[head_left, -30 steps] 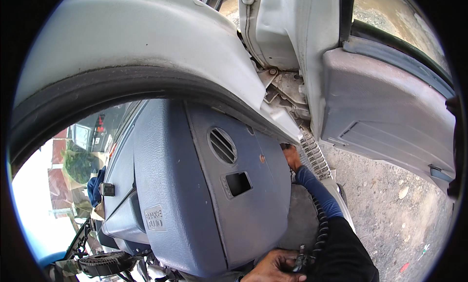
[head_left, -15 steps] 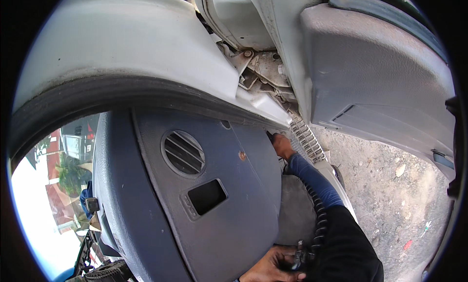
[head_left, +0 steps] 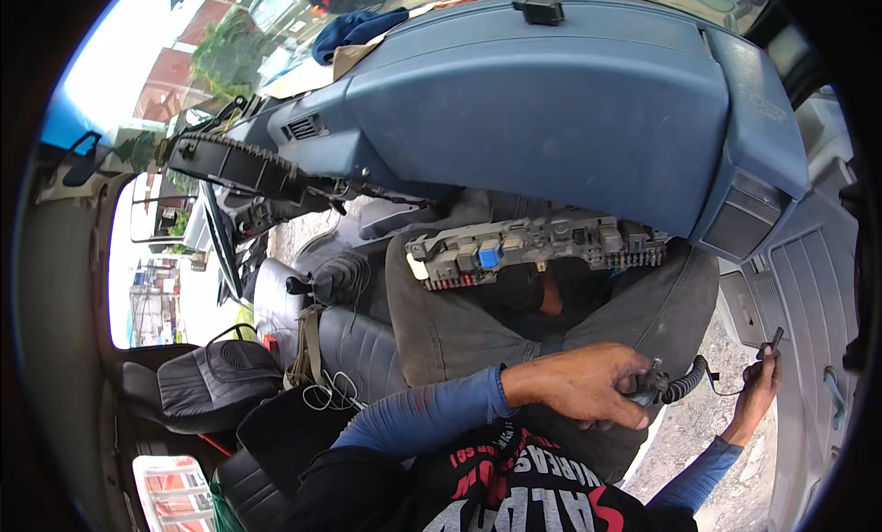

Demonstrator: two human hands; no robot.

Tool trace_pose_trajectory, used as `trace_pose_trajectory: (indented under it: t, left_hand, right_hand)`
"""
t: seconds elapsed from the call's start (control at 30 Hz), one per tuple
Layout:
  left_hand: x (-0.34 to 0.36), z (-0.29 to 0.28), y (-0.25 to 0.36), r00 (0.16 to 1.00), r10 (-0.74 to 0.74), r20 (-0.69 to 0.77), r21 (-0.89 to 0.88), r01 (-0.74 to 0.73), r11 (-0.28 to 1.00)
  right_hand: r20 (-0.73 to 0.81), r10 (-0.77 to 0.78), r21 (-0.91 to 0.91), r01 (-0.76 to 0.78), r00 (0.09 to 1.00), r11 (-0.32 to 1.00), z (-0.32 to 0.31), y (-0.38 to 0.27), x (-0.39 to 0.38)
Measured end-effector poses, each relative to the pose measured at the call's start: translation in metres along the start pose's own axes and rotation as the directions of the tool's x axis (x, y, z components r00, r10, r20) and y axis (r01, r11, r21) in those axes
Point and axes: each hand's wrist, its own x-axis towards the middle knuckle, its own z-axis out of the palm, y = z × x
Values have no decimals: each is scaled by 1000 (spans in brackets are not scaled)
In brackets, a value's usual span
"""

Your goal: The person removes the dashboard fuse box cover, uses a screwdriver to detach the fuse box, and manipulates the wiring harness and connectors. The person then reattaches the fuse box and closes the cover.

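My left hand (head_left: pixel 593 385) is closed around a dark clip-like end (head_left: pixel 650 383) of a black coiled cord (head_left: pixel 687 382). From the coil a thin wire runs to my right hand (head_left: pixel 761 378), which pinches a slim dark probe (head_left: pixel 777 337) pointing upward beside the open door. Across my thighs lies a long black fuse box (head_left: pixel 551 247) with rows of fuses and several relays, one of them blue (head_left: pixel 490 256). Neither hand touches it. What exactly the left fingers grip is partly hidden.
The blue-grey dashboard (head_left: pixel 542 100) spans the far side, with a steering wheel (head_left: pixel 220 243) at left. A gear lever (head_left: pixel 299 285) and black seats (head_left: pixel 220 385) lie left of me. The door (head_left: pixel 808 293) stands open at right, over rough ground (head_left: pixel 749 468).
The view has swung from the door hinge and dashboard end into the cabin, showing the fuse box on my lap. My right hand has come away from the dashboard's side, still with the probe.
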Motion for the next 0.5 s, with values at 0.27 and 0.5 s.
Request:
trace_pose_trajectory:
  t: [0.27,0.5]
  left_hand:
    - [-248,29,-121,891,151,-428,31,-152,988]
    - [-334,110,-213,414,22,-910,195,381,904]
  right_hand:
    - [779,-208,-6,339,592,941,72,-170,-88]
    - [959,253,-275,221,124,936,229,-161,-192]
